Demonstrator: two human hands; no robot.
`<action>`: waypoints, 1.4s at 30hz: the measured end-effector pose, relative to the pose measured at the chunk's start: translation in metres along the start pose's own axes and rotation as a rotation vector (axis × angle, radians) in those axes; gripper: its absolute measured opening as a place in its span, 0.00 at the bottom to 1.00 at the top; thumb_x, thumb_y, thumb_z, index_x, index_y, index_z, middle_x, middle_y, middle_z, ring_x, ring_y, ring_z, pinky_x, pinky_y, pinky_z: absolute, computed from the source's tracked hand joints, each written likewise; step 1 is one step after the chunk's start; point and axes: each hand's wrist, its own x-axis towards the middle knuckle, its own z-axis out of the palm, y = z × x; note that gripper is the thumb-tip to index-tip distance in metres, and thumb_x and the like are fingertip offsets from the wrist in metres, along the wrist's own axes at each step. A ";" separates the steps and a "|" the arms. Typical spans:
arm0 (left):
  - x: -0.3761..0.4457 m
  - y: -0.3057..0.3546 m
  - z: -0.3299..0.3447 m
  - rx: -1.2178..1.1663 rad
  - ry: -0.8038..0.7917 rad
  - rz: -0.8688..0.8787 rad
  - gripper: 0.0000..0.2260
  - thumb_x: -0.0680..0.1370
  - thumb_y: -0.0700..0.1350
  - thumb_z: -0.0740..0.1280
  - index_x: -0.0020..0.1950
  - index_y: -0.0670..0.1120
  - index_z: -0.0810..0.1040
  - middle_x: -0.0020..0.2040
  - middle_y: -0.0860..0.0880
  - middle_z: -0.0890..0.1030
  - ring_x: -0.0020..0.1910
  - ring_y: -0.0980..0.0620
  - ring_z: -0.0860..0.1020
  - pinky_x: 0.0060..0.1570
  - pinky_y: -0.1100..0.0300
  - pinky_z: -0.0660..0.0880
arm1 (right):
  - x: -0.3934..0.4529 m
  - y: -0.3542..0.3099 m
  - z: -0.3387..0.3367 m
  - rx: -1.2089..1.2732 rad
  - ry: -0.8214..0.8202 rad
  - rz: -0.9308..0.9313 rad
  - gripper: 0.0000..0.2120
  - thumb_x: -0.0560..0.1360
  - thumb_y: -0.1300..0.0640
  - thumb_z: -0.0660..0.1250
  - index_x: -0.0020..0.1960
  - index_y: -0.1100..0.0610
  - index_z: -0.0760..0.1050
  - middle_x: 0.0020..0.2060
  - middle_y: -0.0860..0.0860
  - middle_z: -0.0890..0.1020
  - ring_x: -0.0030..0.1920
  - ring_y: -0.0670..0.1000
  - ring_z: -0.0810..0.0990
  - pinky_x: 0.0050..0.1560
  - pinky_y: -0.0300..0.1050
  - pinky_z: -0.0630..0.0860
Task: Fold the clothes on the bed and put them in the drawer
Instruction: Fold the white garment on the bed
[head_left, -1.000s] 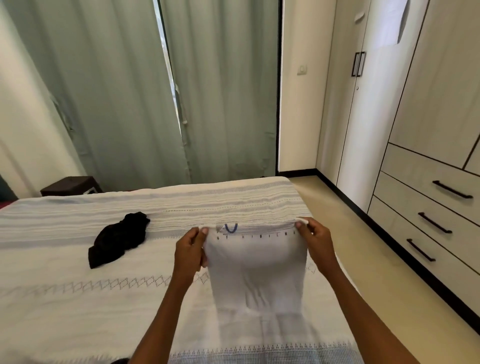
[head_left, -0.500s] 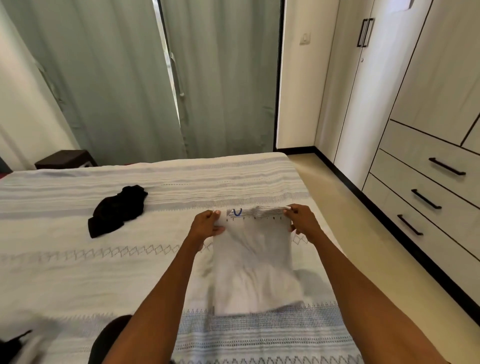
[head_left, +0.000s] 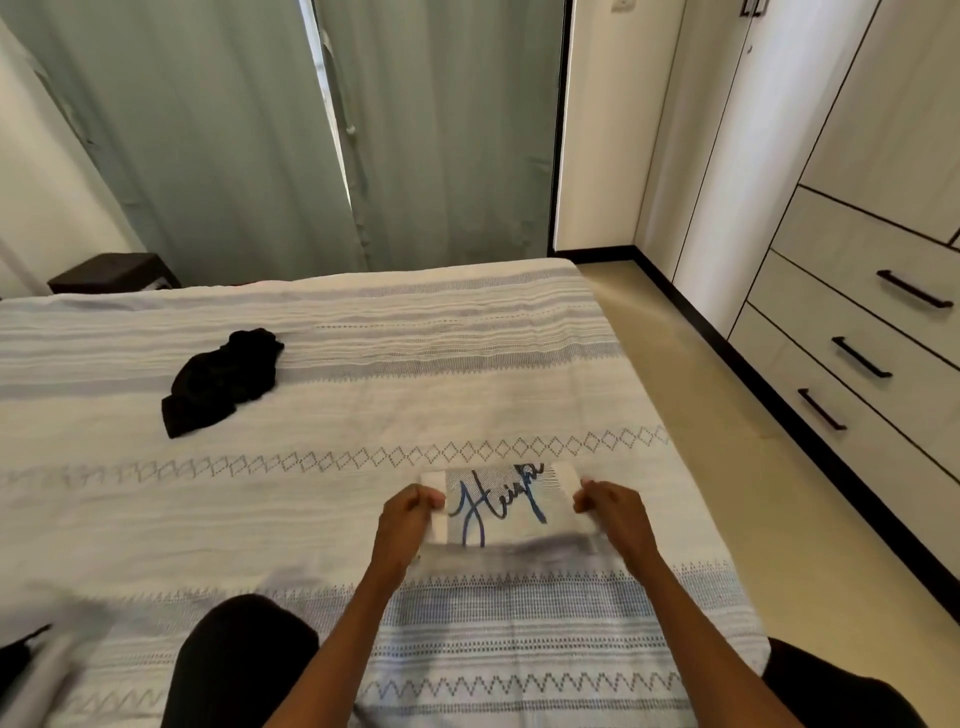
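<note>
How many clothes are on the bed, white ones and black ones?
White garment with blue script, held at its sides by the left hand and right hand: 1
Black crumpled garment: 1
Total: 2
A dark scrap at the bottom-left edge is unclear, so not counted.

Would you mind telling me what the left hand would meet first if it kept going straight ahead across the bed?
The left hand pinches the white garment and points away from the person. Straight ahead lies only bare bedspread; the black garment sits well off to its left, though depth is hard to judge.
</note>
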 end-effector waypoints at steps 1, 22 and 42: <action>-0.006 -0.011 0.003 0.072 -0.029 0.013 0.14 0.80 0.33 0.61 0.42 0.46 0.83 0.44 0.53 0.85 0.47 0.58 0.81 0.50 0.59 0.75 | -0.004 0.012 0.004 -0.113 -0.012 0.006 0.14 0.81 0.53 0.66 0.40 0.56 0.84 0.36 0.47 0.86 0.41 0.48 0.84 0.44 0.42 0.77; 0.041 -0.080 0.051 1.036 -0.198 0.311 0.29 0.82 0.67 0.44 0.79 0.62 0.35 0.79 0.58 0.32 0.78 0.52 0.31 0.72 0.49 0.31 | 0.042 0.073 0.098 -1.055 -0.093 -0.407 0.33 0.81 0.30 0.46 0.82 0.42 0.49 0.81 0.46 0.49 0.81 0.55 0.46 0.77 0.64 0.43; 0.090 0.004 0.013 0.941 -0.519 0.217 0.18 0.80 0.50 0.66 0.67 0.43 0.74 0.61 0.41 0.77 0.59 0.42 0.76 0.53 0.54 0.72 | 0.095 -0.044 0.060 -1.130 -0.480 -0.139 0.19 0.77 0.39 0.65 0.60 0.50 0.79 0.61 0.53 0.78 0.60 0.57 0.78 0.65 0.56 0.70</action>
